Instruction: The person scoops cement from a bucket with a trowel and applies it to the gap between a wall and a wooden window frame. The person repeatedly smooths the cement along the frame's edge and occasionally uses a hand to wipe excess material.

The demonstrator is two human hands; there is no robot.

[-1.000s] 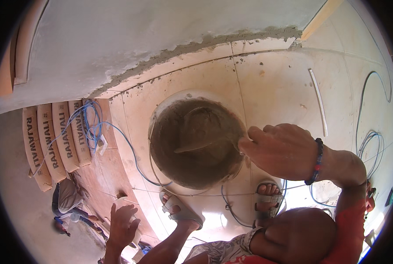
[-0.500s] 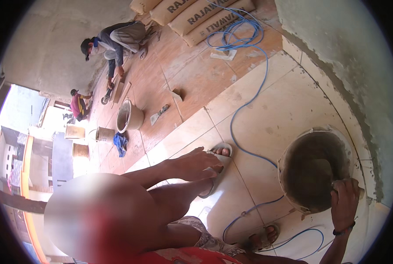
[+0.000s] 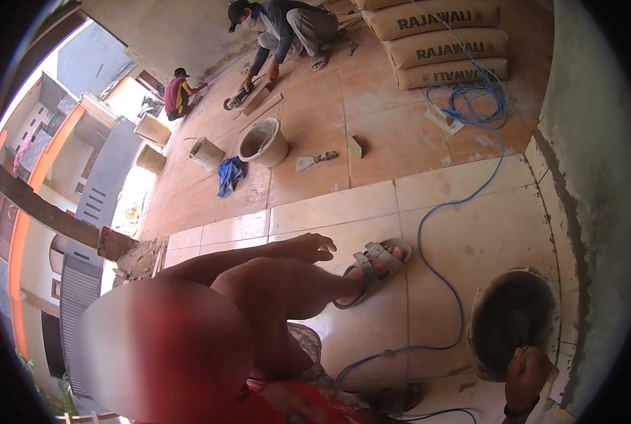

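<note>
My right hand (image 3: 527,376) is closed in a fist at the near rim of a mortar bucket (image 3: 475,318). It grips the handle of a trowel (image 3: 516,326), whose grey blade is dim against the wet grey mix inside. Most of the handle is hidden by my fingers. My left hand (image 3: 307,247) hangs over my bent knee with its fingers loosely stretched and nothing in them. My sandalled foot (image 3: 379,268) rests on the pale tiles beyond the knee.
A blue cable (image 3: 461,297) runs past the bucket to a coil (image 3: 471,102) by stacked sacks (image 3: 449,49). A scraper (image 3: 315,161) and another bucket (image 3: 276,152) lie farther off. One co-worker (image 3: 287,32) crouches with a power tool (image 3: 237,99); another person (image 3: 177,95) squats behind.
The view has swung, shifting the scene. My right hand stays on the trowel at the bucket, its wrist now lower in the picture. My left hand stays over the knee.
</note>
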